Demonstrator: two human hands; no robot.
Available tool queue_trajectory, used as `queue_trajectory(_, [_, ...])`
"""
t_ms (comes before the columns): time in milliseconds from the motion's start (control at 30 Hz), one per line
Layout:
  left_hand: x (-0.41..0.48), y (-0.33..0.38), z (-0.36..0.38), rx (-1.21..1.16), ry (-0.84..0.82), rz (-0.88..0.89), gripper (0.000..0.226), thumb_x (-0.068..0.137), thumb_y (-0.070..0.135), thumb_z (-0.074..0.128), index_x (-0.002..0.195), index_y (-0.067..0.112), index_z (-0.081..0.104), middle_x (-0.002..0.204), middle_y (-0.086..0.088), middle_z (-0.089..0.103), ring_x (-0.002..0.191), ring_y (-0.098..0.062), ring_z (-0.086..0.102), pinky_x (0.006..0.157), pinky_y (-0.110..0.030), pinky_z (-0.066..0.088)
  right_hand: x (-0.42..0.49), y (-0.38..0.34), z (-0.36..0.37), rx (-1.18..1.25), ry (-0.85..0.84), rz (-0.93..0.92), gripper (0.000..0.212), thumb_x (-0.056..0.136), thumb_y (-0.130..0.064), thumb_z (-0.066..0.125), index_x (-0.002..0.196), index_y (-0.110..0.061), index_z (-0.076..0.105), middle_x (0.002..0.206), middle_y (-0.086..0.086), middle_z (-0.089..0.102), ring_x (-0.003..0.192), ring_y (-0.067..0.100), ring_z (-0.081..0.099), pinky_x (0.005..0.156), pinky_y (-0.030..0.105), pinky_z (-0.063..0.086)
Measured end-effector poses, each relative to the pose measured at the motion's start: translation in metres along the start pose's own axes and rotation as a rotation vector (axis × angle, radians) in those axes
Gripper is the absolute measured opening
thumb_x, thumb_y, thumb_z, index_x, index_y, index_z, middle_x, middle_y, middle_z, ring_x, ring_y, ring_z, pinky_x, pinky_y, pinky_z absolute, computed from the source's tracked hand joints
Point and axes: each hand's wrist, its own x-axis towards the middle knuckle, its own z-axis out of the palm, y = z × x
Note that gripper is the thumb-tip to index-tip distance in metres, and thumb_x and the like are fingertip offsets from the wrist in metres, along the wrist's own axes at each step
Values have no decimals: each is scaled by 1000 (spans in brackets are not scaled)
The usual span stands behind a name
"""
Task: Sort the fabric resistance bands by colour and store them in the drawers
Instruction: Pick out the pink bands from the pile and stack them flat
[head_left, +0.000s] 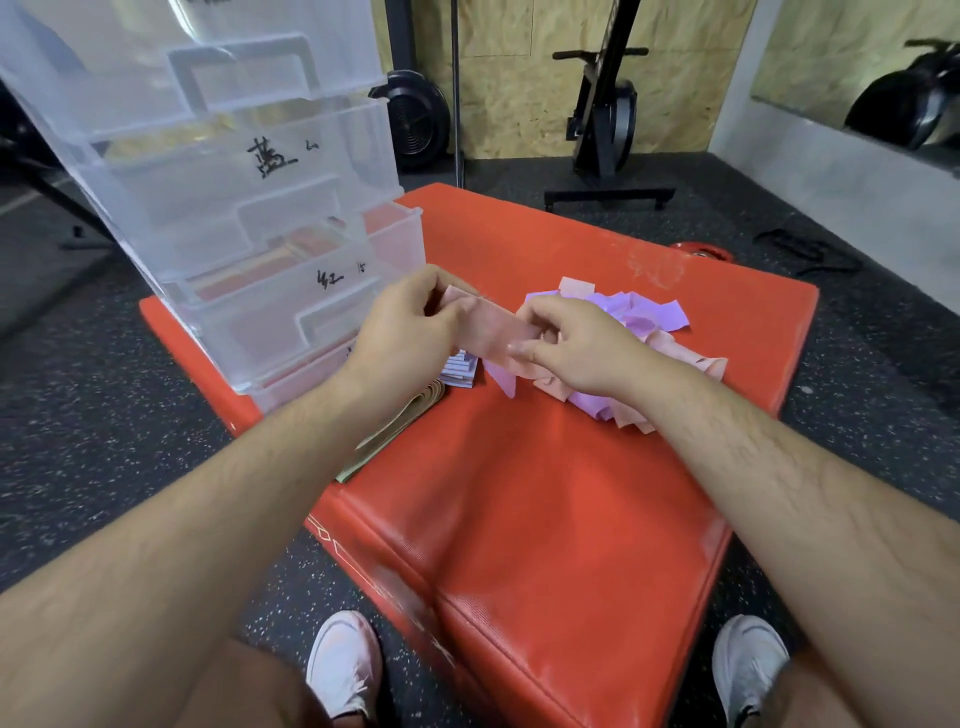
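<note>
Over the red gym mat (519, 493), the left hand (410, 325) and right hand (571, 348) pinch opposite ends of a pink fabric band (493, 332), beside a pink-and-purple band pile (639, 317) and clear plastic drawers (234, 208).

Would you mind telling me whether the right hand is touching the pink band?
Touching. The head view shows the right hand pinching one end of the pink band.

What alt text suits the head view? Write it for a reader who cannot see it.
The left hand and right hand hold a pink band flat between them above a red mat. A loose pile of pink and purple bands lies beyond the right hand; a clear drawer unit with handwritten labels stands at left.
</note>
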Motion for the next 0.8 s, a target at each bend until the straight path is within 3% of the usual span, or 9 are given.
queue_trajectory(100, [0,2,-13,-84,35,-54,7,93,14,61,91,16,68,79,-1,68,65,-17,62,64,-40,57,-3,11,-9,-129,-37,60,26,93,-27,69,74,-32,52,73,-12,53,66,4,49,61,22,34])
queue_trajectory(267, [-3,0,-31,-170,105,-81,5,95,11,61,94,11,66,75,-4,66,56,-17,59,49,-19,45,-13,28,-33,-273,-16,156,14,91,-36,69,84,-26,61,100,-4,46,97,19,46,81,32,40])
queue_trajectory(367, [-3,-5,-40,-260,108,-101,9,95,9,61,88,13,65,77,-2,67,65,-19,61,59,-30,53,-26,35,-51,-366,-29,230,8,91,-43,66,90,-36,62,109,-2,45,106,24,37,90,33,32])
queue_trajectory(433, [-3,-9,-42,-306,122,-137,13,95,7,60,85,14,63,75,0,67,64,-16,62,62,-32,56,-39,37,-64,-395,-40,231,7,93,-38,65,95,-32,63,101,-5,49,100,18,40,87,28,33])
queue_trajectory(500, [-5,-14,-42,-344,116,-180,12,95,6,60,85,12,62,70,3,68,61,-11,64,61,-29,59,-51,41,-76,-337,-61,223,4,95,-29,64,93,-25,62,92,-5,57,71,7,51,67,20,41])
queue_trajectory(567, [-10,-23,-40,-317,66,-222,8,96,6,60,88,9,61,75,-2,67,63,-13,65,60,-26,59,-62,47,-86,-222,-60,238,9,94,-24,65,86,-25,61,85,2,66,48,8,53,53,30,49])
queue_trajectory(633, [-16,-34,-35,-251,7,-254,8,95,8,62,88,4,61,81,-9,65,66,-18,65,61,-27,59,-72,56,-92,-160,-50,262,9,92,-23,67,84,-25,65,77,0,67,57,17,57,62,40,52])
queue_trajectory(733, [-30,-49,-22,-117,-50,-296,14,92,11,66,95,-2,63,77,-12,63,54,-13,62,56,-24,54,-89,68,-93,-145,-85,296,2,89,-22,71,90,-21,71,81,-4,66,75,15,57,75,33,48])
queue_trajectory(800, [-39,-57,-12,-62,-90,-301,8,92,10,67,94,2,66,72,-9,60,57,-14,58,51,-20,49,-101,76,-88,-148,-130,343,7,87,-18,72,94,-18,72,80,-6,65,75,15,59,76,31,48])
